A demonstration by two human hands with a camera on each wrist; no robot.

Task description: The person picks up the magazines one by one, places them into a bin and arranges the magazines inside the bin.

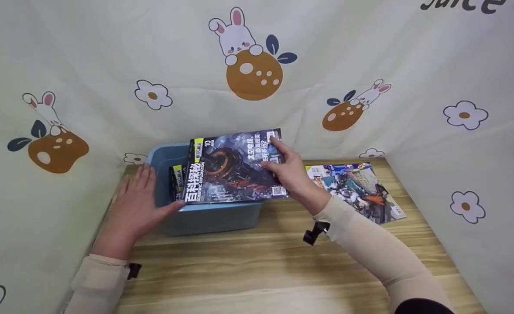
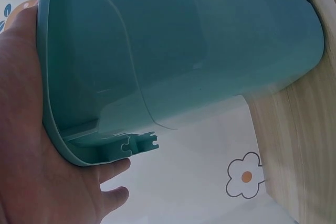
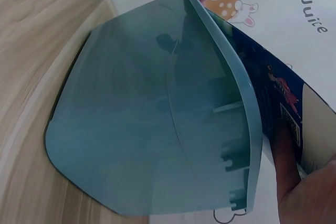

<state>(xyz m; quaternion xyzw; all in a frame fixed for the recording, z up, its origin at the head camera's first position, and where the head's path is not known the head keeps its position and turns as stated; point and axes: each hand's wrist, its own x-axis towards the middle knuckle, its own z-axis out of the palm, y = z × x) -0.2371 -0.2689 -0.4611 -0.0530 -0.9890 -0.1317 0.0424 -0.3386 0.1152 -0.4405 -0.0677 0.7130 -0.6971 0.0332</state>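
My right hand [image 1: 295, 172] grips a dark science magazine [image 1: 235, 174] by its right edge, with the thumb on the cover. In the right wrist view, a finger lies against the magazine's underside [image 3: 283, 90]. The magazine lies flat over the mouth of a blue plastic bin [image 1: 213, 220], and its front edge overlaps the rim. Fingers spread, my left hand [image 1: 137, 205] rests on the bin's left corner, its thumb along the front rim. Inside the bin, part of another magazine [image 1: 176, 181] shows; the rest is hidden beneath the held one.
Another colourful magazine [image 1: 357, 192] lies on the wood-grain table [image 1: 248, 270], right of the bin and partly behind my right hand. A pale cloth [image 1: 187, 113] printed with rabbits, oranges and flowers hangs behind and along both sides.
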